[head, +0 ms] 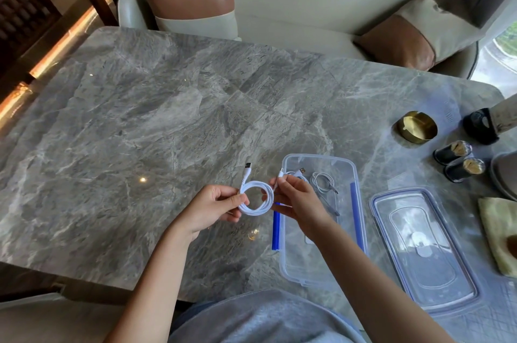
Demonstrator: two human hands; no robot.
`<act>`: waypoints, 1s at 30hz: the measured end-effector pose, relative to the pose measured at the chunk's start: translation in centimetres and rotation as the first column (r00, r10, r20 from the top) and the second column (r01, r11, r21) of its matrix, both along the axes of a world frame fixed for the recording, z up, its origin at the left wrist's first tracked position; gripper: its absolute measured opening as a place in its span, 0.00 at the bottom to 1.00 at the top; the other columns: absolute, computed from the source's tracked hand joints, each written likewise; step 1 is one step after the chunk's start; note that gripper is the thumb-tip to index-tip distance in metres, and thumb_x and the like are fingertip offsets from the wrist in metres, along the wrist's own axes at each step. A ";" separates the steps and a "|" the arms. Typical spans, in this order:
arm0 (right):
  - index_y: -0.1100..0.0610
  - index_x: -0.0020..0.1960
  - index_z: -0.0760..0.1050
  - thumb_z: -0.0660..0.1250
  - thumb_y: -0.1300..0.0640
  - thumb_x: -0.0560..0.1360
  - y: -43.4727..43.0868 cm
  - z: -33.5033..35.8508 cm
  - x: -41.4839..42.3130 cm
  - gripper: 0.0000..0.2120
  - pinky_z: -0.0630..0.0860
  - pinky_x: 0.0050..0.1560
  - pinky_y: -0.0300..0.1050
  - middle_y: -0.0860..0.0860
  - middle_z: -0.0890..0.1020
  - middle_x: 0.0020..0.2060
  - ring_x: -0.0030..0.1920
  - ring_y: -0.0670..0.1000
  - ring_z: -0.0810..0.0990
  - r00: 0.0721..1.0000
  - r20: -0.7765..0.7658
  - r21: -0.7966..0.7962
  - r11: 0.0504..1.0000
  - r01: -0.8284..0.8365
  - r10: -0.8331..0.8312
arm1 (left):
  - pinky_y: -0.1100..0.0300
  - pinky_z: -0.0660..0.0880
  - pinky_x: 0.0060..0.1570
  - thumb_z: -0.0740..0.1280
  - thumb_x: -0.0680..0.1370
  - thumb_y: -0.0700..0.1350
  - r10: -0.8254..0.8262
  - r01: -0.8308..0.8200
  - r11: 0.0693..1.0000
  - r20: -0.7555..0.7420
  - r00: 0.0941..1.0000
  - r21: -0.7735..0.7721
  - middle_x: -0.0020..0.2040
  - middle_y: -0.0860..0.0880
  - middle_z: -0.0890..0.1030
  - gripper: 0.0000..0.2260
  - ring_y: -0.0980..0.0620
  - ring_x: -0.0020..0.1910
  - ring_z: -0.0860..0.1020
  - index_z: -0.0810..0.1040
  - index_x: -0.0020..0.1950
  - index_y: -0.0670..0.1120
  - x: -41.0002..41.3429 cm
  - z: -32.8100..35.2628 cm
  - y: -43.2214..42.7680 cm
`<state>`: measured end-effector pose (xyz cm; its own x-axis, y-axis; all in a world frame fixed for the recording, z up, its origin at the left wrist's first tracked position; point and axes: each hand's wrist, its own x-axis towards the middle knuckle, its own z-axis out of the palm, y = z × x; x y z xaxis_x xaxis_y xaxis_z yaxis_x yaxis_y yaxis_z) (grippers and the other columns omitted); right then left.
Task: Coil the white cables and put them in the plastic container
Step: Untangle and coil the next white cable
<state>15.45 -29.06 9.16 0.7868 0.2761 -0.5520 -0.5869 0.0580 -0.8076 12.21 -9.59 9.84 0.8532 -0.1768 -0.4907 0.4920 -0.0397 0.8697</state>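
The left grip [212, 208] pinches one side of a coiled white cable [256, 198], held above the surface [167, 118]. The right grip [296, 200] pinches the coil's other side and a plug end. Beneath the right grip sits the open plastic container [316, 258], a second white cable [321, 181] lying inside just beyond; its lid [422, 247] lies further right

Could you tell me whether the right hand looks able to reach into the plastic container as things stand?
Probably yes: the right hand hovers over the left wall of the plastic container, and the lid lies off beside it, leaving the top open. The hand is pinching the white cable, though.
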 end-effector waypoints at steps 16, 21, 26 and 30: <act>0.69 0.48 0.77 0.69 0.69 0.72 -8.4 -3.6 -0.4 0.06 0.81 0.33 0.40 0.57 0.76 0.34 0.30 0.45 0.78 0.986 0.167 -0.413 0.905 0.097 -0.029 | 0.63 0.71 0.39 0.73 0.69 0.42 -0.216 -0.037 0.827 0.378 0.901 0.561 0.40 0.50 0.76 0.08 0.59 0.31 0.72 0.82 0.48 0.46 3.2 -3.7 -10.0; 0.68 0.44 0.78 0.71 0.68 0.70 -8.2 -6.1 -1.6 0.04 0.81 0.39 0.55 0.59 0.74 0.34 0.35 0.53 0.76 0.982 0.181 -0.587 0.807 0.070 0.047 | 0.62 0.73 0.43 0.71 0.70 0.38 -0.255 -0.062 0.792 0.422 0.870 0.607 0.44 0.52 0.71 0.14 0.57 0.34 0.72 0.78 0.55 0.47 2.2 -4.4 -10.2; 0.62 0.43 0.81 0.71 0.67 0.67 -7.4 -7.2 -1.3 0.05 0.80 0.42 0.59 0.56 0.77 0.32 0.36 0.56 0.79 0.976 0.171 -0.690 0.724 0.020 0.137 | 0.73 0.68 0.42 0.70 0.71 0.36 -0.181 -0.108 0.815 0.428 0.885 0.569 0.45 0.50 0.71 0.17 0.61 0.33 0.72 0.76 0.59 0.46 1.7 -4.8 -10.2; 0.55 0.38 0.78 0.74 0.62 0.66 -7.0 -7.6 -1.2 0.05 0.74 0.35 0.48 0.46 0.73 0.28 0.32 0.49 0.73 0.967 0.174 -0.742 0.671 0.005 0.184 | 0.71 0.69 0.42 0.70 0.72 0.36 -0.161 -0.123 0.820 0.432 0.887 0.559 0.45 0.51 0.71 0.18 0.60 0.34 0.72 0.76 0.61 0.47 1.6 -4.9 -10.4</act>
